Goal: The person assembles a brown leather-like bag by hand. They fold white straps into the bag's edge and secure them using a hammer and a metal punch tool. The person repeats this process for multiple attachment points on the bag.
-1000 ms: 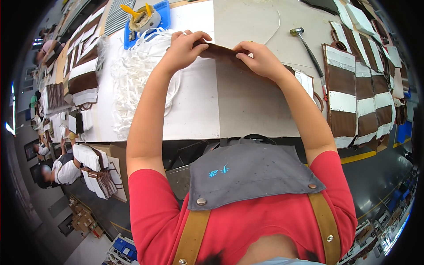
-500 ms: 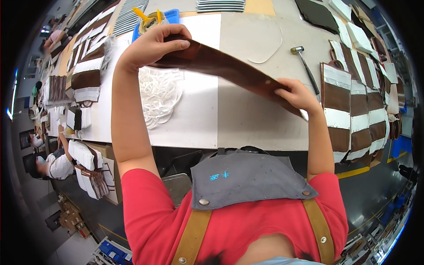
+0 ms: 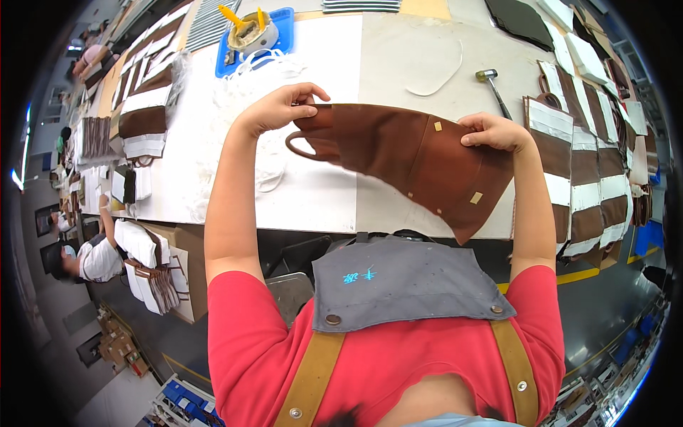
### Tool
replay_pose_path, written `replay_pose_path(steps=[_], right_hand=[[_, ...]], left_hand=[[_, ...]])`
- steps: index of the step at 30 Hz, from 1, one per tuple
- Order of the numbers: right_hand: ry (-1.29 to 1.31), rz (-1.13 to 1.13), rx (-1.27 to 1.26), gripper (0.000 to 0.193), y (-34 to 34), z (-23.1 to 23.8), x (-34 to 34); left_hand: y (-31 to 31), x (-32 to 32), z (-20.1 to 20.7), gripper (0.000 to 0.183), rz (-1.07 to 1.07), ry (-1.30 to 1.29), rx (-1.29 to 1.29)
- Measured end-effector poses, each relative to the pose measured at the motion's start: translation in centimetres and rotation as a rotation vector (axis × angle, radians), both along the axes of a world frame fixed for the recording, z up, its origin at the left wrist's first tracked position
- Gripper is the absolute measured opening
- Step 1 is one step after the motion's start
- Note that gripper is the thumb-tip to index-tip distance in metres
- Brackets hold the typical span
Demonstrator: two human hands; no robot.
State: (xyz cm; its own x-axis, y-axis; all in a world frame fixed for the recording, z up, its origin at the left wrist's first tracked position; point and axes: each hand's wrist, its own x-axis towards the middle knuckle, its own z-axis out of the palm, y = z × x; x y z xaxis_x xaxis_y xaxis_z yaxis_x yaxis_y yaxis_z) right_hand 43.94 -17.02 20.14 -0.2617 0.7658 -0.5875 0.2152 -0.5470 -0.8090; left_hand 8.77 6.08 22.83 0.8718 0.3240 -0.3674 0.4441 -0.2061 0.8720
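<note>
A brown leather bag panel (image 3: 398,146) hangs between my two hands above the worktable, its broad face in view and its lower right corner drooping near the table's front edge. My left hand (image 3: 277,112) pinches its upper left corner between thumb and fingers. Below that hand a curved leather handle (image 3: 302,151) sticks out from the panel's end. At the upper right, my right hand (image 3: 498,133) is closed on the edge. Small pale yellow patches (image 3: 477,198) dot the panel's right part. Behind my left forearm lies a heap of white strips (image 3: 274,171).
A blue tray (image 3: 287,34) at the back holds a pot (image 3: 253,41) with yellow-handled tools. A mallet (image 3: 488,75) lies beyond my right hand. Brown-and-white panels (image 3: 549,158) are stacked at right, others (image 3: 142,121) at left. A person (image 3: 101,260) works at far left.
The panel has turned from nearly edge-on to showing its broad brown face and handle. My left hand has come down and right; the right hand has shifted slightly right.
</note>
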Motion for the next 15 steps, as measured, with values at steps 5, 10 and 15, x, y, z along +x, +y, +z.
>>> replay_pose_path(steps=[5,10,15], right_hand=[[-0.027,0.015,0.014,0.024,0.9,-0.1,-0.1],[-0.045,0.026,0.015,0.025,1.0,-0.8,0.4],[-0.054,-0.027,-0.005,0.031,0.8,-1.3,0.6]], left_hand=[[0.5,-0.6,-0.8,0.027,0.024,-0.022,0.016],[0.2,-0.9,-0.9,0.025,0.117,-0.117,-0.083],[0.0,-1.0,-0.7,0.024,0.16,-0.138,-0.101]])
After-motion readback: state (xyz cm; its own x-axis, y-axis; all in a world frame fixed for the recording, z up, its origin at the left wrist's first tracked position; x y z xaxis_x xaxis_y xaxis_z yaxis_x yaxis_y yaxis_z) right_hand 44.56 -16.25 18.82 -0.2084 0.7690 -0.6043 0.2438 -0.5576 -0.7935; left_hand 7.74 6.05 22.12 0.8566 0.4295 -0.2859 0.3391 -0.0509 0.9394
